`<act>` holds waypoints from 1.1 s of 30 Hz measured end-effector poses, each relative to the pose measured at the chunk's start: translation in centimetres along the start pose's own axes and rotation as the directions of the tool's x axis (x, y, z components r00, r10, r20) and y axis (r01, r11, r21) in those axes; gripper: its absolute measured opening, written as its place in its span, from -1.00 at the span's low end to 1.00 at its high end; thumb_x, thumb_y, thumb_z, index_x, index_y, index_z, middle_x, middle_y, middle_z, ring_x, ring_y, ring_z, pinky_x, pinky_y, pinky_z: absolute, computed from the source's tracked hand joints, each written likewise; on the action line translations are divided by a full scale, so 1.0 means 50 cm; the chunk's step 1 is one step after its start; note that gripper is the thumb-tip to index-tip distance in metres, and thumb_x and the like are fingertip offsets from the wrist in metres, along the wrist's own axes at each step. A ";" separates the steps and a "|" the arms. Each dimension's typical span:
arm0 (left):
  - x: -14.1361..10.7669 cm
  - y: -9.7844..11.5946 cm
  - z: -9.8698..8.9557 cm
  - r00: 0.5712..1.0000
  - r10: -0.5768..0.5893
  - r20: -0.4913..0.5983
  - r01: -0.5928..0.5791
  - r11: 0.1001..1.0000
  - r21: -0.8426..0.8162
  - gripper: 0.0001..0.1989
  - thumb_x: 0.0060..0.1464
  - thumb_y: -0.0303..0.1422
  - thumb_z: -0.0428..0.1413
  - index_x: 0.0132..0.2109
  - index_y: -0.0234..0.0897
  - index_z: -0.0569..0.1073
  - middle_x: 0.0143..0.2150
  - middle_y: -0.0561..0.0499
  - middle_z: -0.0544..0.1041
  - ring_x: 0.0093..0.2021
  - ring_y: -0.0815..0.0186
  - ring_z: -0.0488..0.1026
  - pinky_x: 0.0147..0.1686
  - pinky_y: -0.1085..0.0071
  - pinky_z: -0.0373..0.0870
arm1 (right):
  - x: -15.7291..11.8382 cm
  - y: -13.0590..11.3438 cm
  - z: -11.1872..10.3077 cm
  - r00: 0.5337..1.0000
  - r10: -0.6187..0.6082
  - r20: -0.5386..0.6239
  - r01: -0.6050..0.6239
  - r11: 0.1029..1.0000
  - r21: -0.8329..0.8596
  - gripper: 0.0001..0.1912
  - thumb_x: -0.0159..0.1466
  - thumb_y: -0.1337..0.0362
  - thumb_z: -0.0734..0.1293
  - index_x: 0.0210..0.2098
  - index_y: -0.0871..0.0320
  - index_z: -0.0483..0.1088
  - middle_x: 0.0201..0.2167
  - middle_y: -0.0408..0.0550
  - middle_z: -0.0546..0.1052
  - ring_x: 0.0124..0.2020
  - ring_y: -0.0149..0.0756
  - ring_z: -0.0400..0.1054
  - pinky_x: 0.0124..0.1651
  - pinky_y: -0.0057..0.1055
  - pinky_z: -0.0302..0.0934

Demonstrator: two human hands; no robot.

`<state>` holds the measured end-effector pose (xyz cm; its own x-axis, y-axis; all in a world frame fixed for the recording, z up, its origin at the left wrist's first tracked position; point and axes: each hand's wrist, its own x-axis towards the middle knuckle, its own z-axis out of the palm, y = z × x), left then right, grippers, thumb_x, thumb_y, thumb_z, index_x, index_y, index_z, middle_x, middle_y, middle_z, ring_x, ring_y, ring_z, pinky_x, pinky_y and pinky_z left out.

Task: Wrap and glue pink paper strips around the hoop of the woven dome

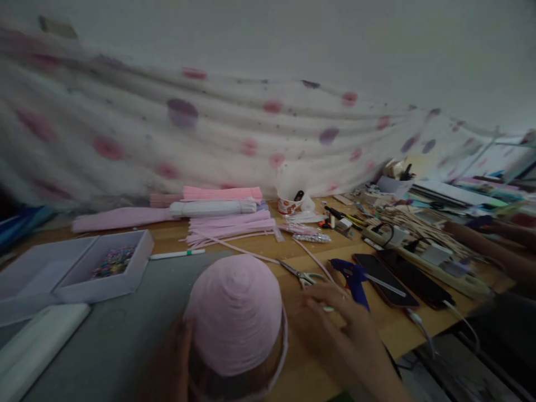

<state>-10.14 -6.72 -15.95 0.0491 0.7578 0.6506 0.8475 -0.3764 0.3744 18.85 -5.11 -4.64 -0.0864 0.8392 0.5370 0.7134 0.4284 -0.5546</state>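
A pink dome (237, 312) wrapped in coiled strips stands near the front centre, with a loose pink strip curving round its lower right side. My left hand (182, 349) is dark and blurred, its fingers wrapped against the dome's left side. To the right of the dome, my right hand (345, 321) is raised over the wooden table, fingers apart, near the handles of the scissors (301, 274). A blue glue gun (352, 276) lies just beyond that hand. Pink strips (230, 226) are piled behind the dome.
An open box of beads (115, 265) and a white case (42, 340) are at left. Two phones (385, 279) and a power strip (435, 265) lie at right. A paper cup (288, 204) stands behind. Another person's arms (486, 240) reach in at far right.
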 end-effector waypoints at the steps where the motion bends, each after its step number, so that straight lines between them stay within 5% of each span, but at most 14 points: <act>1: -0.004 0.002 0.004 0.999 -0.042 -0.022 0.042 0.999 -0.003 -0.19 0.15 -0.46 0.03 0.44 -0.04 -0.17 0.36 -0.25 0.21 0.29 -0.13 0.26 0.11 -0.15 0.37 | 0.032 -0.003 0.005 0.999 0.033 0.027 -0.033 0.999 0.014 -0.81 0.35 0.22 0.25 -0.20 0.06 0.50 -0.26 -0.03 0.62 -0.20 -0.18 0.52 -0.14 -0.26 0.43; 3: -0.008 0.005 0.007 0.992 -0.100 -0.071 0.098 0.995 -0.022 -0.17 0.15 -0.43 0.07 0.43 -0.08 -0.18 0.35 -0.29 0.21 0.31 -0.14 0.22 0.12 -0.15 0.35 | 0.111 -0.011 0.032 0.985 0.054 0.163 -0.060 0.998 0.032 -0.76 0.39 0.19 0.21 -0.10 0.10 0.48 -0.17 -0.02 0.61 -0.13 -0.21 0.50 -0.08 -0.29 0.40; 5: -0.009 0.006 0.006 0.984 -0.143 -0.107 0.137 0.989 -0.056 -0.23 0.16 -0.38 0.09 0.41 -0.13 -0.10 0.29 -0.34 0.25 0.30 -0.15 0.23 0.11 -0.18 0.33 | 0.199 -0.019 0.080 0.920 0.036 0.390 0.004 0.995 -0.100 -0.73 0.43 0.26 0.14 -0.03 0.14 0.43 -0.08 -0.01 0.57 -0.08 -0.28 0.47 -0.02 -0.34 0.36; 9: -0.015 0.001 0.003 0.930 -0.361 -0.072 0.343 0.921 -0.187 -0.49 0.17 -0.24 0.09 0.23 -0.22 0.21 0.05 -0.29 0.45 0.12 -0.11 0.42 0.02 -0.14 0.39 | 0.337 -0.029 0.199 0.840 0.083 0.536 0.027 0.980 -0.195 -0.75 0.35 0.20 0.30 -0.05 0.20 0.42 -0.06 0.00 0.51 -0.07 -0.21 0.43 0.00 -0.13 0.35; 12: -0.018 -0.005 0.014 0.846 -0.533 0.028 0.481 0.737 -0.475 -0.55 0.16 -0.20 0.03 0.16 -0.23 0.24 -0.03 -0.24 0.54 -0.04 0.02 0.54 -0.08 0.07 0.48 | 0.376 -0.038 0.263 0.793 0.130 0.595 0.032 0.967 -0.254 -0.65 0.34 0.16 0.32 0.07 0.17 0.36 0.05 0.02 0.44 -0.04 -0.16 0.42 -0.04 -0.12 0.37; 15: -0.012 -0.008 0.022 0.799 -0.600 0.050 0.492 0.602 -0.629 -0.51 0.04 -0.18 0.09 0.10 -0.24 0.27 -0.13 -0.20 0.60 -0.13 0.06 0.58 -0.11 0.17 0.46 | 0.385 -0.048 0.286 0.783 0.130 0.608 0.048 0.962 -0.267 -0.66 0.34 0.16 0.32 0.06 0.15 0.37 0.05 0.01 0.44 -0.04 -0.16 0.41 -0.03 -0.14 0.37; 18: -0.002 0.000 0.012 0.771 -0.630 0.090 0.540 0.573 -0.617 -0.45 -0.05 -0.18 0.15 0.10 -0.24 0.29 -0.31 -0.10 0.62 -0.23 0.05 0.58 -0.14 0.16 0.43 | 0.395 -0.056 0.270 0.809 0.092 0.580 0.066 0.967 -0.245 -0.72 0.37 0.17 0.28 0.04 0.10 0.39 0.07 0.03 0.44 -0.05 -0.22 0.41 -0.02 -0.17 0.37; 21: 0.006 0.014 -0.011 0.736 -0.662 0.141 0.573 0.498 -0.651 -0.40 -0.02 -0.20 0.14 0.17 -0.24 0.23 -0.25 -0.11 0.65 -0.12 0.04 0.57 -0.04 0.14 0.38 | 0.415 -0.074 0.221 0.865 0.029 0.501 0.080 0.977 -0.195 -0.68 0.35 0.16 0.31 0.05 0.17 0.37 0.02 0.02 0.46 -0.08 -0.20 0.43 -0.07 -0.17 0.39; 26: 0.015 0.022 -0.043 0.725 -0.607 0.325 0.523 0.180 -0.833 -0.30 -0.04 -0.37 0.23 0.23 -0.19 0.14 -0.02 -0.17 0.61 0.04 0.14 0.52 0.06 0.22 0.36 | 0.408 -0.133 0.081 0.968 -0.118 0.222 0.144 0.984 -0.106 -0.83 0.41 0.26 0.18 -0.13 0.21 0.34 -0.38 -0.14 0.44 -0.38 -0.39 0.33 -0.31 -0.42 0.23; 30: 0.020 0.035 -0.057 0.671 -0.571 0.473 0.471 -0.165 -0.867 -0.49 -0.08 -0.45 0.26 0.04 -0.11 0.36 -0.01 -0.11 0.60 -0.07 0.12 0.58 -0.07 0.21 0.49 | 0.272 -0.165 -0.006 0.964 -0.264 0.040 0.266 0.963 -0.046 -0.80 0.34 0.16 0.26 -0.35 0.13 0.28 -0.55 -0.26 0.29 -0.51 -0.43 0.14 -0.40 -0.45 0.01; 33: 0.030 0.065 -0.073 0.677 -0.534 0.506 0.405 -0.304 -0.862 -0.41 -0.19 -0.60 0.29 -0.02 0.02 0.40 0.11 0.03 0.54 -0.05 0.14 0.58 -0.12 0.21 0.54 | 0.121 -0.163 -0.007 0.975 -0.220 0.023 0.218 0.974 0.062 -0.74 0.35 0.14 0.26 -0.42 0.13 0.25 -0.54 -0.24 0.30 -0.53 -0.44 0.14 -0.45 -0.47 -0.01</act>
<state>-9.23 -8.73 -11.33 -0.1516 0.9840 -0.0940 -0.6938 -0.0382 0.7192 12.74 -3.65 3.38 -0.2571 0.7316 0.6314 0.6329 0.6212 -0.4621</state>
